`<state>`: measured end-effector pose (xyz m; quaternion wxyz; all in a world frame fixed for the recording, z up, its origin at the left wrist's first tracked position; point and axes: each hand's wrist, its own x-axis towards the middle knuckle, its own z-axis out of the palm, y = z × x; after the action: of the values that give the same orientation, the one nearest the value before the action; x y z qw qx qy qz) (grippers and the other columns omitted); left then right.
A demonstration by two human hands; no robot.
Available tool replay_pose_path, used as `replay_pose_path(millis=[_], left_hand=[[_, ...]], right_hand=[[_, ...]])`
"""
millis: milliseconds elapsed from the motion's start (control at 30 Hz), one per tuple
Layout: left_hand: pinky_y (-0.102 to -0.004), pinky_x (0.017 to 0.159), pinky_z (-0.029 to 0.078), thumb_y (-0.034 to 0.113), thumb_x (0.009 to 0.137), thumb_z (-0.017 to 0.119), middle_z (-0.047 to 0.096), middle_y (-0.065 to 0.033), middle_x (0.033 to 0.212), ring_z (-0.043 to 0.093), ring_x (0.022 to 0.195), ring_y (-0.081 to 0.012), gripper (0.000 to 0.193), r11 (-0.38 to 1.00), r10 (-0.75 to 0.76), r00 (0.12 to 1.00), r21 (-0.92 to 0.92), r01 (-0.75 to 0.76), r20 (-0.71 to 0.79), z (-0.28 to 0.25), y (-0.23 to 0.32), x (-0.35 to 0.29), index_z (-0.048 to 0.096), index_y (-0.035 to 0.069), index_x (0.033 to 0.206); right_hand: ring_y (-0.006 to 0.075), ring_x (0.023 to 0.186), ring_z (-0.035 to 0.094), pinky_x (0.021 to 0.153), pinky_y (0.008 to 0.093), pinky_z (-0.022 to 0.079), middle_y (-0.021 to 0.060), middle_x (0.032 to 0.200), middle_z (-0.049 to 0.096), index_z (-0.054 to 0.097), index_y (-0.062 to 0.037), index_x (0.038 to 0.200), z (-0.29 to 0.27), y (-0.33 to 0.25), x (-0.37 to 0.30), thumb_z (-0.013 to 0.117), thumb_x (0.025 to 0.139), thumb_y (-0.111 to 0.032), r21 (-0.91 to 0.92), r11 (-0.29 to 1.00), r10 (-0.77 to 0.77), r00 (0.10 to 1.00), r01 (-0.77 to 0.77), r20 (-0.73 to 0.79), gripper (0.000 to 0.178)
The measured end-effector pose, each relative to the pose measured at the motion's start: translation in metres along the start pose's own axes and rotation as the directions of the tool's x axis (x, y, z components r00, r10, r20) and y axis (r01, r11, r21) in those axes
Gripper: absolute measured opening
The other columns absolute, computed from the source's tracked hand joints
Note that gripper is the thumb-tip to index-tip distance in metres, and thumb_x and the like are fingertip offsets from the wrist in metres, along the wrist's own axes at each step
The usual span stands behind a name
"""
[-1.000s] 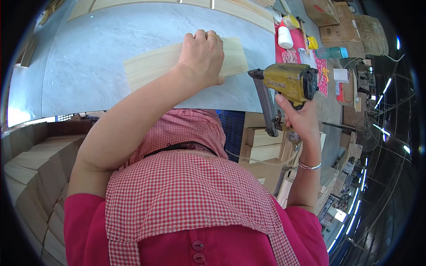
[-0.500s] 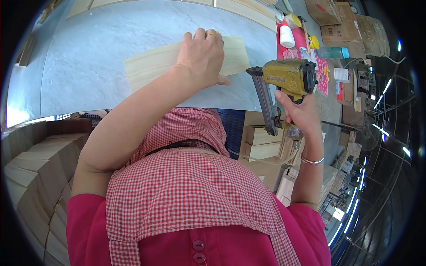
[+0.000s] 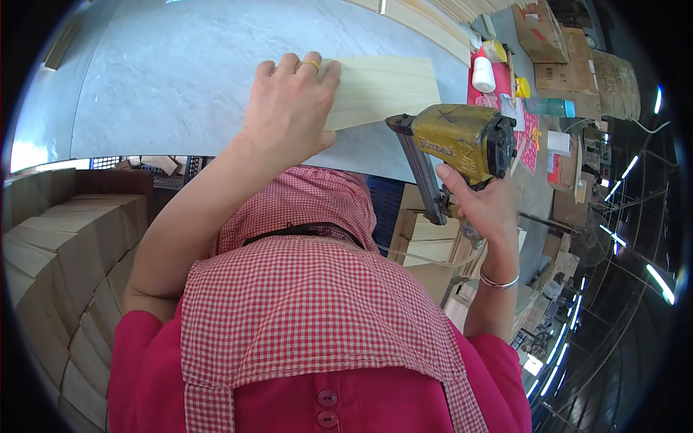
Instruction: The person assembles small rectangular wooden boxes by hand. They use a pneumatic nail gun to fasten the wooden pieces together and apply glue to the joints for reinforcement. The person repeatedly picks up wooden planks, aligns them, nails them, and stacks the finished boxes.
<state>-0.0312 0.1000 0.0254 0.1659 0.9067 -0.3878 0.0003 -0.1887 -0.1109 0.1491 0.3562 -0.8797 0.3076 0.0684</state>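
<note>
My left hand (image 3: 289,108) grips the left end of a thin pale wooden board (image 3: 386,86), its fingers over the far side and its thumb toward me. The hand hides that end of the board. To the right, my right hand (image 3: 484,206) is closed round the handle of a worn yellow nail gun (image 3: 455,141) with a dark magazine. The gun's nose points left, just below the board's right part. Whether it touches the board I cannot tell. An air hose (image 3: 426,257) runs from the gun's lower end.
The board is over a grey marbled tabletop (image 3: 166,79). Long wooden strips (image 3: 426,29) lie along its far edge. A white bottle (image 3: 483,74) and a teal bottle (image 3: 550,107) stand at the right. Stacked wooden pieces (image 3: 79,238) are below left, cardboard boxes (image 3: 570,65) far right.
My left hand has moved left, from the board's middle to its left end. The board has shifted right. The nail gun's nose has come slightly left and is nearer the board.
</note>
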Motion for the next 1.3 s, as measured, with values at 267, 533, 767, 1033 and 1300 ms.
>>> replay_pose_path(millis=[267, 533, 767, 1033, 1300], left_hand=[[-0.0463, 0.099, 0.048, 0.032, 0.066, 0.085, 0.06, -0.0173, 0.133, 0.059, 0.116, -0.0307, 0.082, 1.0, 0.026, 0.997, -0.013, -0.026, -0.072, 0.005, -0.001, -0.001, 0.058, 0.006, 0.138], [-0.0473, 0.103, 0.047, 0.033, 0.065, 0.086, 0.058, -0.0174, 0.136, 0.058, 0.119, -0.0311, 0.086, 0.999, 0.019, 0.998, -0.024, -0.021, -0.066, 0.006, -0.003, -0.002, 0.056, 0.009, 0.142], [-0.0527, 0.109, 0.043, 0.04, 0.064, 0.09, 0.05, -0.0203, 0.146, 0.05, 0.131, -0.0351, 0.098, 0.998, 0.005, 1.0, -0.06, -0.004, 0.012, 0.002, -0.004, -0.005, 0.048, 0.015, 0.149], [-0.0595, 0.116, 0.035, 0.03, 0.053, 0.099, 0.036, -0.0211, 0.157, 0.04, 0.14, -0.0416, 0.115, 0.869, -0.052, 0.985, -0.494, -0.037, -0.166, 0.029, -0.064, -0.058, 0.043, 0.03, 0.153], [-0.0581, 0.114, 0.035, 0.026, 0.055, 0.097, 0.046, -0.0195, 0.148, 0.049, 0.133, -0.0389, 0.102, 0.85, -0.077, 0.951, -0.518, -0.094, -0.299, 0.052, -0.055, -0.059, 0.052, 0.028, 0.147]], right_hand=[[0.0073, 0.057, 0.055, 0.051, 0.0257, 0.045, 0.001, 0.075, 0.064, 0.07, 0.0015, 0.101, 0.006, 0.009, 0.008, 0.083, 0.088, -0.031, -0.004, 0.998, -0.064, 0.998, 0.064, -0.003, 0.038], [0.005, 0.05, 0.05, 0.045, 0.0239, 0.042, -0.0017, 0.069, 0.061, 0.071, 0.0001, 0.098, 0.006, 0.001, 0.01, 0.083, 0.088, -0.033, -0.114, 0.99, -0.083, 0.997, 0.083, 0.008, 0.037], [0.0115, 0.078, 0.064, 0.071, 0.0294, 0.052, 0.0056, 0.093, 0.073, 0.069, 0.0034, 0.112, 0.0, -0.021, 0.006, 0.082, 0.088, -0.022, -0.047, 0.999, 0.005, 1.0, -0.006, -0.018, 0.037], [0.0138, 0.083, 0.065, 0.074, 0.0288, 0.051, 0.008, 0.099, 0.07, 0.066, 0.0046, 0.114, 0.03, -0.037, -0.015, 0.083, 0.086, -0.017, 0.005, 0.99, -0.142, 0.989, 0.142, 0.037, 0.04], [0.0193, 0.1, 0.072, 0.087, 0.0327, 0.057, 0.014, 0.112, 0.074, 0.066, 0.0078, 0.116, 0.062, -0.056, -0.03, 0.084, 0.084, -0.007, -0.029, 0.985, -0.161, 0.967, 0.17, 0.199, 0.039]])
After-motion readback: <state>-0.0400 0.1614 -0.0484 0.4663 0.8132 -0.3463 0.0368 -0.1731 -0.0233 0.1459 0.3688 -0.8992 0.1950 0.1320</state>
